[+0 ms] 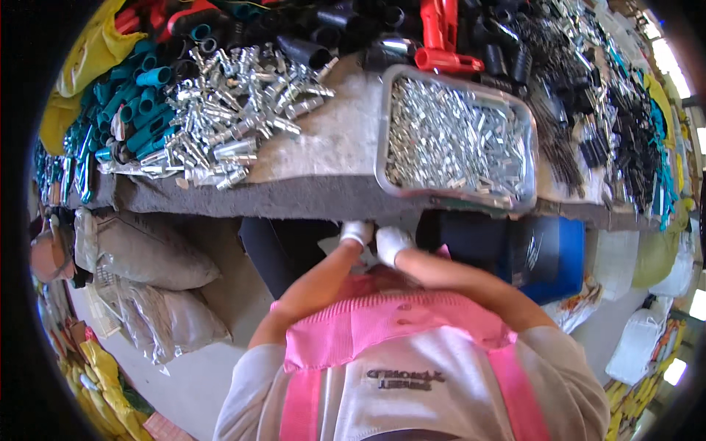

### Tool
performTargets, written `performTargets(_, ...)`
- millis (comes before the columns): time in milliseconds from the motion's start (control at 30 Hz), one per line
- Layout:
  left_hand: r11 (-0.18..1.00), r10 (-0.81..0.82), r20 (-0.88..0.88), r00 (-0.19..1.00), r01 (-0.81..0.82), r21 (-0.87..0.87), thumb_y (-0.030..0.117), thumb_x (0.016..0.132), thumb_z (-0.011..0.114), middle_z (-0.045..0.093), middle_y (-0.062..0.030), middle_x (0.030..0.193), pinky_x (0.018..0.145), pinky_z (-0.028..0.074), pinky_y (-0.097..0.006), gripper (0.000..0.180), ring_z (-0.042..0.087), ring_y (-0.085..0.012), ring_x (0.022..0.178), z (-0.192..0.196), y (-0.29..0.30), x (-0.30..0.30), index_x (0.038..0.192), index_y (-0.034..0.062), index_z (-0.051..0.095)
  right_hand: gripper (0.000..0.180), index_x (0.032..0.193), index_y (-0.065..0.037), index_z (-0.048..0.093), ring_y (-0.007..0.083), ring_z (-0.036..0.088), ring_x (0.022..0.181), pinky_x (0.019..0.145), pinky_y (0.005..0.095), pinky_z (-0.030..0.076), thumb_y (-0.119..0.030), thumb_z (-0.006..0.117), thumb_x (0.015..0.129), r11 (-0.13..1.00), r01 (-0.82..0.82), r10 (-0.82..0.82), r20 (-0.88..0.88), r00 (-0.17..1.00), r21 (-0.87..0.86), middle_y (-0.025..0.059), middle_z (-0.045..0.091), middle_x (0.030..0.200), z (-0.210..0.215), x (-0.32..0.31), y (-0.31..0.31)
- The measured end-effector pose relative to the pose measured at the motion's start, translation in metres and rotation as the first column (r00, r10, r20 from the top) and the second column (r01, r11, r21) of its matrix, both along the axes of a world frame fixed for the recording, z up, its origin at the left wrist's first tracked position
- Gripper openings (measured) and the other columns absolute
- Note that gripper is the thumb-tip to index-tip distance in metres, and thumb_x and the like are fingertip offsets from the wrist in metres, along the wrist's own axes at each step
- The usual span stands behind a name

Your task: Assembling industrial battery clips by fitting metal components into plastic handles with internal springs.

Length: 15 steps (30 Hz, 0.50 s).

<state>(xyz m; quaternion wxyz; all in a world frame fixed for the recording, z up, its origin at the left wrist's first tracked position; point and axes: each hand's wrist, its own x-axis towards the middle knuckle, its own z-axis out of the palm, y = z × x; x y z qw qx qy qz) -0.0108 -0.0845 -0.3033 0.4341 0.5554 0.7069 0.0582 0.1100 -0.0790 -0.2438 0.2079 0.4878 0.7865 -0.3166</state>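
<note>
Both my hands wear white gloves and are low in front of my body, just under the near edge of the bench. My left hand and my right hand are close together with a small gap between them. The fingers are too small and blurred to make out, so whether anything is in them does not show. Above them on the bench is a clear plastic tray filled with small silvery metal pieces. To its left lies a loose heap of shiny metal shafts.
Teal plastic tubes and yellow bags are at the far left. Red plastic housings lie behind the tray, black parts to its right. Sacks are on the floor at left; a blue bin stands under the bench at right.
</note>
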Motion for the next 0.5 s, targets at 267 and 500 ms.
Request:
performTargets(267, 0.938, 0.193, 0.034, 0.981, -0.194, 0.287, 0.033, 0.089, 0.047, 0.062, -0.0216, 0.106, 0.086, 0.044, -0.045, 0.036, 0.055, -0.0412, 0.103, 0.018, -0.009, 0.003, 0.106, 0.0072, 0.064, 0.023, 0.086, -0.003, 0.069, 0.0348, 0.066, 0.084, 0.075, 0.0452, 0.053, -0.020, 0.056, 0.077, 0.994, 0.104, -0.101, -0.075, 0.992, 0.042, 0.0215, 0.066, 0.090, 0.008, -0.004, -0.008)
performTargets(500, 0.766, -0.602, 0.271, 0.751, 0.448, 0.461, 0.018, 0.092, 0.037, 0.057, -0.0072, 0.122, 0.097, 0.039, -0.031, 0.038, 0.053, -0.0215, 0.111, 0.048, -0.002, -0.054, 0.126, 0.0071, 0.051, 0.048, 0.117, -0.009, 0.049, 0.0388, 0.063, 0.076, 0.071, 0.0472, 0.049, -0.024, 0.063, 0.074, 0.992, 0.029, -0.064, -0.293, 0.954, -0.124, 0.0212, 0.064, 0.086, 0.187, 0.074, 0.009)
